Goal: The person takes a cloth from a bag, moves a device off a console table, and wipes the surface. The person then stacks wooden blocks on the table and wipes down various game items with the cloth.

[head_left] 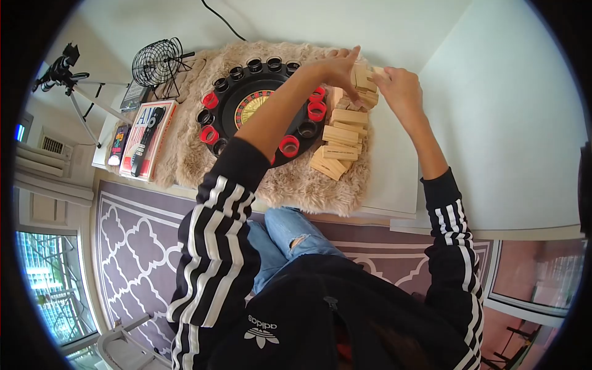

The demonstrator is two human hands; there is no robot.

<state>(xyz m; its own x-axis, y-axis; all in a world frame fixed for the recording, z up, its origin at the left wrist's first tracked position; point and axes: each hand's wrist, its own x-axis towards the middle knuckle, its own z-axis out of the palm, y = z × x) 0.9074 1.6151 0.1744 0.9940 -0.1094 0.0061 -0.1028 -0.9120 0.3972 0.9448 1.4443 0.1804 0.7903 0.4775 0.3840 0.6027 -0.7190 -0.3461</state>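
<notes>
A tower of pale wooden blocks [362,79] stands near the back right of the table. Beside its left side is my left hand [336,69], fingers spread and thumb apart; whether it touches the blocks I cannot tell. My right hand [399,89] is closed at the tower's right side, its fingertips pinching a wooden block at the top. Part of that block is hidden by the fingers. In front of the tower, more wooden blocks [343,137] lie in loose stacks on the fur throw, the nearest ones tilted.
A black roulette wheel [229,111] ringed with red and black shot glasses sits under my left forearm. Further left are a wire cage [159,63], a white and red box [143,157] with a black device [147,140] on it, and a tripod [80,92]. Fluffy beige fur [308,194] covers the table.
</notes>
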